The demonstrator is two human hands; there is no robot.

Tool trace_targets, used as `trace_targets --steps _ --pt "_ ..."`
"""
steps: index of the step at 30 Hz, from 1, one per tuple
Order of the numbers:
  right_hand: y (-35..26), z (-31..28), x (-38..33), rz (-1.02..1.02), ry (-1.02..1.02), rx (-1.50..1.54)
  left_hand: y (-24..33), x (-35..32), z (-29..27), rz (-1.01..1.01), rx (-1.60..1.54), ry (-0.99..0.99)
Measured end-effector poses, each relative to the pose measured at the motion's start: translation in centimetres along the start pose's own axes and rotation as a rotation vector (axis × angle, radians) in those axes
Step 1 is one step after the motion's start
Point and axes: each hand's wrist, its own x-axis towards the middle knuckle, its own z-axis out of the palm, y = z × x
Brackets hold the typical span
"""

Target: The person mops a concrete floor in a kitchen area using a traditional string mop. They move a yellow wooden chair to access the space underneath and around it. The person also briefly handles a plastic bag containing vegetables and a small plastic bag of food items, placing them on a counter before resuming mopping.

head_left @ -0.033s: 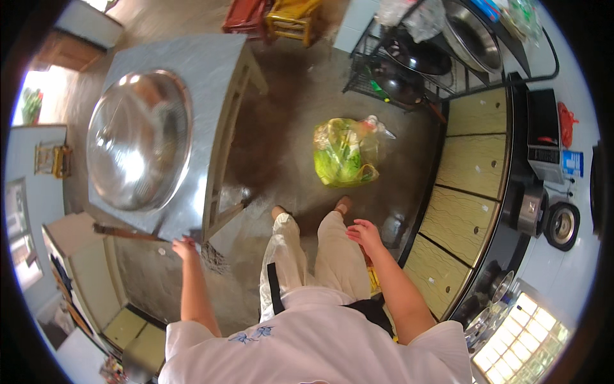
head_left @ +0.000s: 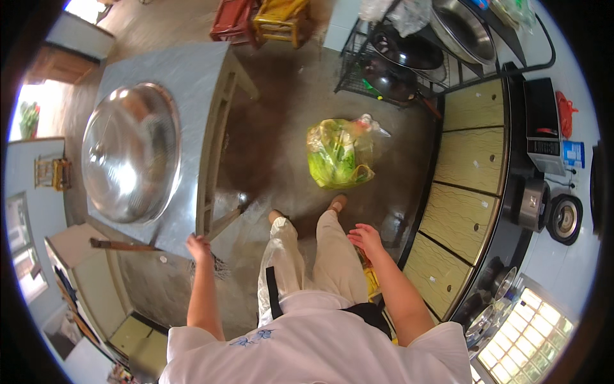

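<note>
My left hand (head_left: 199,247) is beside the near corner of a grey-topped table (head_left: 195,96). Its fingers curl loosely, and I see nothing in them; whether they touch the table edge I cannot tell. On that table sits a large, shiny domed cover (head_left: 131,153), partly see-through. My right hand (head_left: 366,239) hangs in the air to the right of my legs, fingers apart, holding nothing. On the floor ahead of my feet lies a clear plastic bag (head_left: 339,153) with leafy green vegetables inside.
Pale yellow cabinets (head_left: 457,211) line the right side under a dark counter. A black wire rack (head_left: 348,80) holds woks and a steel basin (head_left: 464,32). Red (head_left: 232,22) and yellow stools (head_left: 279,24) stand at the back. A wooden-handled broom (head_left: 125,245) is by the table.
The table and the floor bag have shifted slightly left in view. My left hand has moved a little to the right, relative to the table corner; my right hand stays much the same.
</note>
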Motion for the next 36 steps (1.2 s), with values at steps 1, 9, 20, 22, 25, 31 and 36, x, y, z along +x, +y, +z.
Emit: trace_targets --steps 1,9,20,22,25,31,36 --pt "-0.8 -1.4 0.6 0.018 0.025 0.004 -2.8 -0.8 2.3 -0.011 0.159 -0.041" --pt "-3.1 -8.7 14.9 0.089 0.086 -0.071 -18.6 -4.7 30.1 0.563 0.905 -0.789" --pt "-2.8 -9.8 39.9 -0.05 0.213 0.006 -36.8 -7.2 59.7 1.212 1.721 -1.269" --pt "-1.5 -9.2 42.1 -0.007 0.187 0.04 -40.8 -5.7 61.3 1.533 1.943 -1.218" --pt "-0.6 -6.3 42.3 -0.03 0.12 0.001 -43.7 -3.4 61.9 1.443 2.221 -1.237" --pt "2.8 -3.9 40.5 -0.081 -0.06 0.149 -43.2 1.3 61.0 0.999 2.186 -1.344" --pt "0.3 -2.1 35.4 -0.216 0.445 0.674 -35.6 -2.0 58.6 0.763 1.712 -1.191"
